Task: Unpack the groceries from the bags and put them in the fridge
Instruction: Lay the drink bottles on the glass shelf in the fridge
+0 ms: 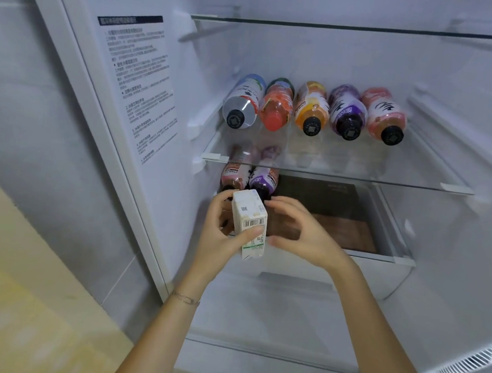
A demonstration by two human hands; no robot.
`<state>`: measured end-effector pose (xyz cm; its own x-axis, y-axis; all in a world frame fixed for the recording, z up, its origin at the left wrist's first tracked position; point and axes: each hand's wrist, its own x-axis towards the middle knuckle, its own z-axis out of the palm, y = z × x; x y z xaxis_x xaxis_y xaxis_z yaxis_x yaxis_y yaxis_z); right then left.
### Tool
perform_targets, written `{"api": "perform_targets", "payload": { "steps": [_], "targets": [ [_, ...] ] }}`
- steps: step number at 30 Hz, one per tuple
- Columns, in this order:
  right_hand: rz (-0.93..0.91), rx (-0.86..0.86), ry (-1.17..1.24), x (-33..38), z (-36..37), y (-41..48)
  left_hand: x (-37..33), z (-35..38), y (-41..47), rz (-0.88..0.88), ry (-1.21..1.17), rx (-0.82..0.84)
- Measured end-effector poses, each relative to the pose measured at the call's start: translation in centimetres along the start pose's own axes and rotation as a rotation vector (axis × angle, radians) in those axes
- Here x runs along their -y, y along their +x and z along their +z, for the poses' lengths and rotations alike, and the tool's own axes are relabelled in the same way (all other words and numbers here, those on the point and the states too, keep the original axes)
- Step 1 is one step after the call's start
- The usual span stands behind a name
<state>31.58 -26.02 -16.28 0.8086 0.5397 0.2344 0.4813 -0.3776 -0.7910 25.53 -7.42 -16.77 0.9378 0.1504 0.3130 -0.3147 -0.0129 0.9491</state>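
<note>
Bottles: five lying on the glass shelf, two under it.
Carton: one, before the lower two bottles.
Left hand: my fingers wrap the carton.
Right hand: spread, holding nothing, just beside it.

Left hand grips carton; right hand beside; bottles on shelf.

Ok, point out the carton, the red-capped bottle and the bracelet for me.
carton (250, 222): head view, on its barcode.
red-capped bottle (276, 105): head view, on its body behind the cap.
bracelet (186, 298): head view, on the chain across the wrist.
</note>
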Motion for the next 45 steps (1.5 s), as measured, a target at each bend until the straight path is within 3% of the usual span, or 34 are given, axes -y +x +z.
{"api": "perform_targets", "payload": {
  "steps": [3,9,16,26,45],
  "targets": [
    [0.004,0.017,-0.016,1.9,0.9,-1.6,-0.5,0.9,-0.2,0.027,0.007,-0.020],
    [0.007,-0.285,0.069,3.8,2.5,-3.8,-1.9,3.5,-0.4,0.116,0.050,-0.055],
    [0.039,-0.531,0.207,4.4,-0.1,-6.4,-3.5,4.3,0.4,0.106,-0.049,0.264],
    [0.097,-0.455,0.282,3.3,-1.6,-7.8,-2.6,4.1,1.6,0.033,0.124,0.469],
    [0.218,-0.530,0.228,-0.3,-1.1,-6.0,1.1,5.9,2.7,0.105,0.207,0.293]
  ]
}}
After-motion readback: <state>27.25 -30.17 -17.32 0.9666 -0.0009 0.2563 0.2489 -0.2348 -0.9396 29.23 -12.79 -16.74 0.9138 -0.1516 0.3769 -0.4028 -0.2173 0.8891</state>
